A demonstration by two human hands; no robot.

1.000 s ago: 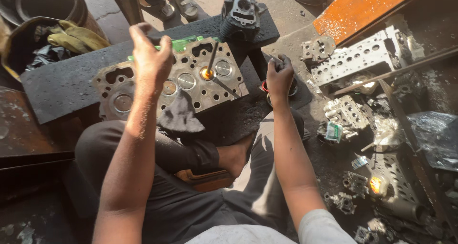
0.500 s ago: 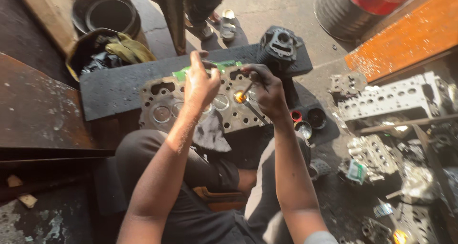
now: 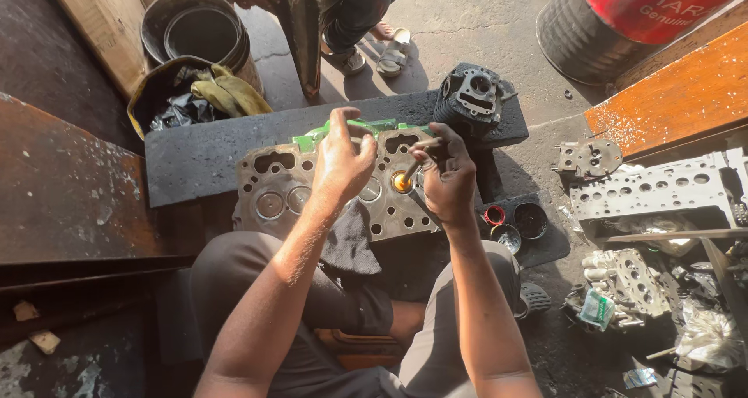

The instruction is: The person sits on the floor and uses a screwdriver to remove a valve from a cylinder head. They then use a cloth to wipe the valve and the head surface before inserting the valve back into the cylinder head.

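A: Sitting low with the cylinder head (image 3: 312,191) lying flat across the knees and against the dark slab (image 3: 202,153), the person is keeping the valve seats facing up, within easy reach of both hands.

B: What is the right hand (image 3: 448,181) doing?

A: It is closing its fingers around a thin stick-like tool (image 3: 411,168), which is slanting down to a shiny, brass-coloured valve (image 3: 401,183) sitting in 1 of the round seats. Holding it that way is letting the tip bear straight on the valve.

B: And the left hand (image 3: 341,160)?

A: It is hovering over the middle of the head, fingers curled narrow and pinched together near the top edge. I cannot tell whether anything is between them.

B: How are the arms set?

A: Both forearms are reaching forward from the lap, elbows bent, wrists angling inward so the 2 hands are near each other above the head. A dark rag (image 3: 351,242) is draping over its near edge. Small round tins (image 3: 514,227) are resting just to the right, close to the working hand.
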